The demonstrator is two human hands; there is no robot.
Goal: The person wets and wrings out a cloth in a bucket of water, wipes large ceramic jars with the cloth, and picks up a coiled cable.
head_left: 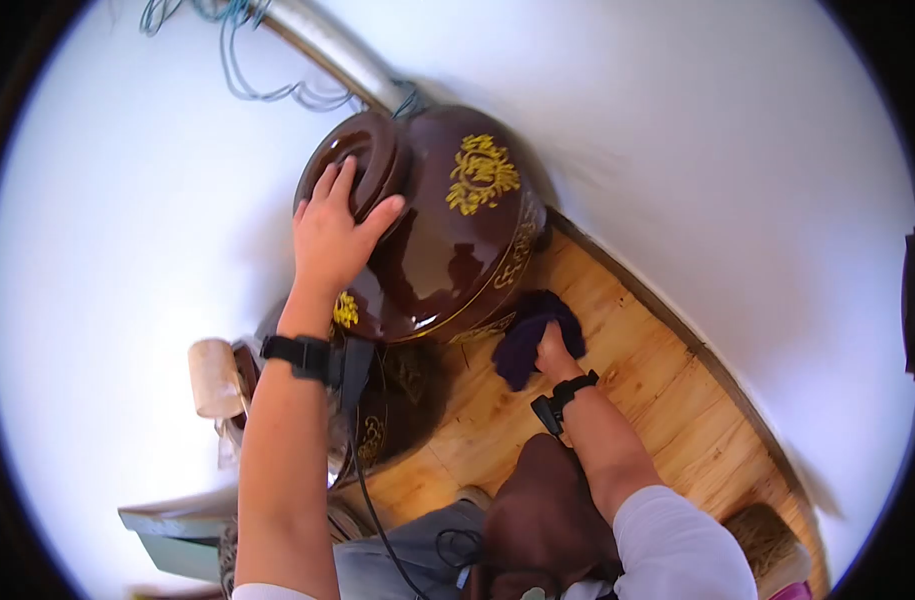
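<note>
A large dark-brown glazed jar (427, 260) with yellow ornaments stands in the corner, its round lid (380, 150) on top. My left hand (335, 225) lies on the lid with fingers spread, the fingertips over its sunken middle and the thumb stretched toward the jar's shoulder. Down by the jar's lower right side, my right hand (553, 352) is closed on a dark purple cloth (539, 318). The cloth hangs bunched over the wooden floor, close to the jar; whether it touches the jar I cannot tell.
A second dark patterned jar (387, 420) stands nearer me, partly hidden by my left arm. A paper roll (215, 378) is at the left. Cables (267, 85) and a pipe (327, 45) run behind the lid. White walls meet the wooden floor (667, 400). A brown furry item (767, 540) lies lower right.
</note>
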